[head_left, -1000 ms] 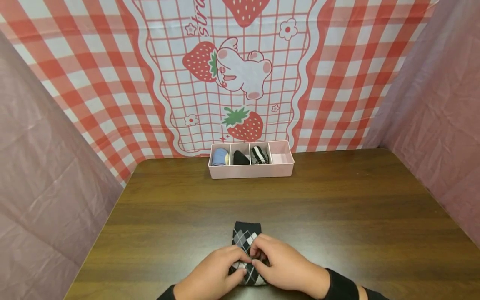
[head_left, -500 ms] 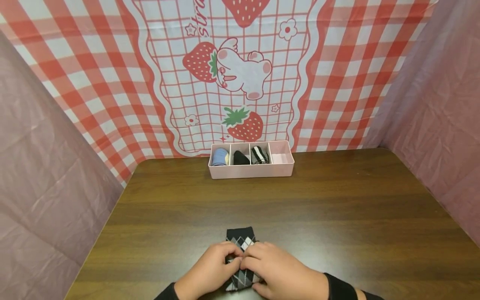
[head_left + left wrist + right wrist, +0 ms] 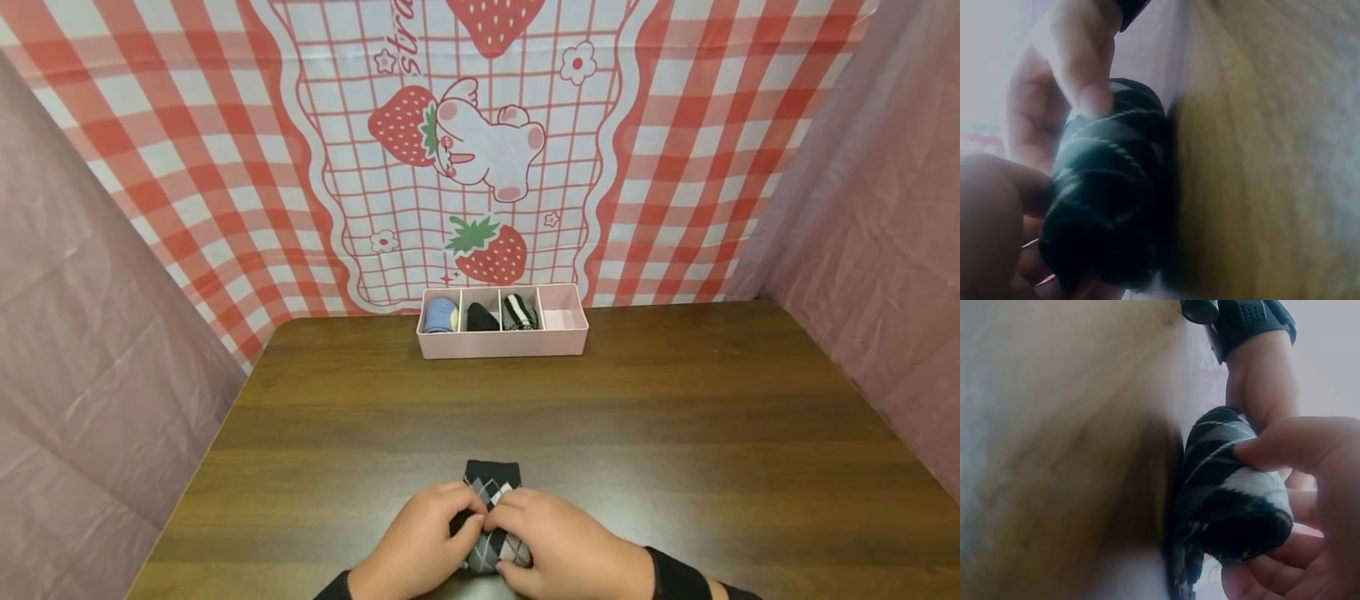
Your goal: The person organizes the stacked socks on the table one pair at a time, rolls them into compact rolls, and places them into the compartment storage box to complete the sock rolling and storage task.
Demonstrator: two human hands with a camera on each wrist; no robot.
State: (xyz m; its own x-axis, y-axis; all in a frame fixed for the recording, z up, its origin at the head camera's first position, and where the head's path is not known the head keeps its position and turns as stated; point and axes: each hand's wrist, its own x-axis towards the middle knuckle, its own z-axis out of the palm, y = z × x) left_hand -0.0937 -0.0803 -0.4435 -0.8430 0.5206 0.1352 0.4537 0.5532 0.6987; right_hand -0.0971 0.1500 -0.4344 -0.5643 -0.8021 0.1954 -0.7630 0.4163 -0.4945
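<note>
An argyle sock (image 3: 492, 472) in black, grey and white lies on the table close to the person. Its black cuff points away, and its near part is rolled into a thick cylinder. From the left, the left hand (image 3: 423, 533) grips the roll, thumb on the near side and fingers over the top. Opposite it, the right hand (image 3: 566, 537) holds the roll's right end, its fingertips meeting the left hand's. In the left wrist view the thumb presses the rolled sock (image 3: 1110, 169). The right wrist view shows the sock roll's (image 3: 1229, 481) hollow end and the thumb on its side.
At the back of the wooden table (image 3: 637, 400) stands a pink divided box (image 3: 502, 345). Its compartments hold a blue sock (image 3: 439, 316), a black sock (image 3: 481, 317) and a striped sock (image 3: 519, 312); the rightmost compartment is bare. A checked strawberry cloth (image 3: 675, 167) hangs behind.
The sock's flat far part has become shorter and its cuff sits nearer the person. The sock shifted left, then back right. The right hand's fingers moved closer over the roll.
</note>
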